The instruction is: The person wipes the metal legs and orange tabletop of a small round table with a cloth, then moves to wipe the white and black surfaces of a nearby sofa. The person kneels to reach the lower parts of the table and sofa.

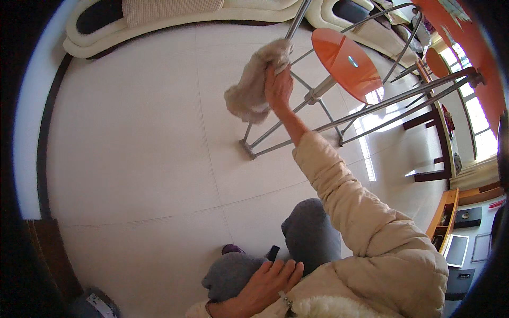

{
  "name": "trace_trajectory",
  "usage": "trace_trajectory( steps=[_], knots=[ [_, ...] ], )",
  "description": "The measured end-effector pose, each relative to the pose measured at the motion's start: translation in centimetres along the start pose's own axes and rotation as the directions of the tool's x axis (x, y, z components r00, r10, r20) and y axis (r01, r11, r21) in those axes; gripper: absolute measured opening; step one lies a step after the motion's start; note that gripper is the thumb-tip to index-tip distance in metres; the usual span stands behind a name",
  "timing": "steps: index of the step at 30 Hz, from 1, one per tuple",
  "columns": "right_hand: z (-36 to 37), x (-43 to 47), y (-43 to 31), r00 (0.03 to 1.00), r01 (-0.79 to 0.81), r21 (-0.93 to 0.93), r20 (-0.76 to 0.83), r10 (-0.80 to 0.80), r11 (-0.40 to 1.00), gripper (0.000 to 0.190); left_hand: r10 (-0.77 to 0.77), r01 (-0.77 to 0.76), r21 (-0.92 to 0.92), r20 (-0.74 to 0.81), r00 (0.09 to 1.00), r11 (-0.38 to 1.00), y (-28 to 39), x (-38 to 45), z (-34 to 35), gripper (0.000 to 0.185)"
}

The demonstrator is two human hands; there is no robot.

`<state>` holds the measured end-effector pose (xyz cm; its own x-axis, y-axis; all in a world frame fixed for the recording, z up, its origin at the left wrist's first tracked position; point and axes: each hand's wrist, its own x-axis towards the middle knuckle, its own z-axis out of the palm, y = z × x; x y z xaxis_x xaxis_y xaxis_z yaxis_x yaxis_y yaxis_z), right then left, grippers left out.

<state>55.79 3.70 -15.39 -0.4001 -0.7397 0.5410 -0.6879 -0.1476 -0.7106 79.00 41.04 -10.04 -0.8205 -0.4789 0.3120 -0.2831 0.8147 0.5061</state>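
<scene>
My right hand [279, 85] reaches forward and presses a greyish-beige cloth [254, 85] against a metal tube leg [297, 22] of a table with an orange top [461, 24]. The cloth hangs to the left of the fingers. Beside the hand, a round orange glass shelf [346, 63] sits within the metal frame, above a hub [313, 96] where several thin bars meet. My left hand [270, 280] rests on the grey-trousered knee, fingers slightly spread, with nothing seen in it.
Cream sofas [159, 22] curve along the far side. A dark-framed table [441, 147] stands at the right near the windows, with a wooden cabinet [447, 214] nearer. The table frame's foot [247, 150] stands on the tiled floor [131, 139]. A dark object [95, 304] lies at lower left.
</scene>
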Motion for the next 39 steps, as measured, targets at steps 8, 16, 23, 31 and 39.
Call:
trace_trajectory(
  steps=[8,16,23,31,39],
  knots=[
    [3.4,-10.0,7.2,0.964,-0.077,-0.16,0.239,0.114,0.984,0.031,-0.037,0.038,-0.009,0.113,0.993,0.999,0.2,0.0,-1.0,0.047],
    [6.1,-17.1,11.9,0.82,-0.215,-0.358,0.439,0.367,0.908,0.045,-0.117,0.134,-0.063,0.226,0.967,0.989,0.9,0.3,-1.9,0.051],
    [6.9,-18.0,13.4,0.738,-0.388,-0.31,0.459,0.495,0.868,0.047,-0.126,0.145,-0.085,0.202,0.971,0.986,2.6,-0.1,-3.4,0.053],
    [4.1,-8.4,8.8,0.972,-0.157,0.153,0.197,0.125,0.976,0.044,-0.092,0.092,0.002,0.105,0.99,0.996,4.0,-0.4,-3.5,0.046],
    [0.0,15.6,-0.8,0.94,0.271,0.882,-0.156,-0.305,0.385,0.051,-0.026,0.03,-0.016,0.178,0.984,0.999,3.7,0.4,-4.5,0.045]
  ],
)
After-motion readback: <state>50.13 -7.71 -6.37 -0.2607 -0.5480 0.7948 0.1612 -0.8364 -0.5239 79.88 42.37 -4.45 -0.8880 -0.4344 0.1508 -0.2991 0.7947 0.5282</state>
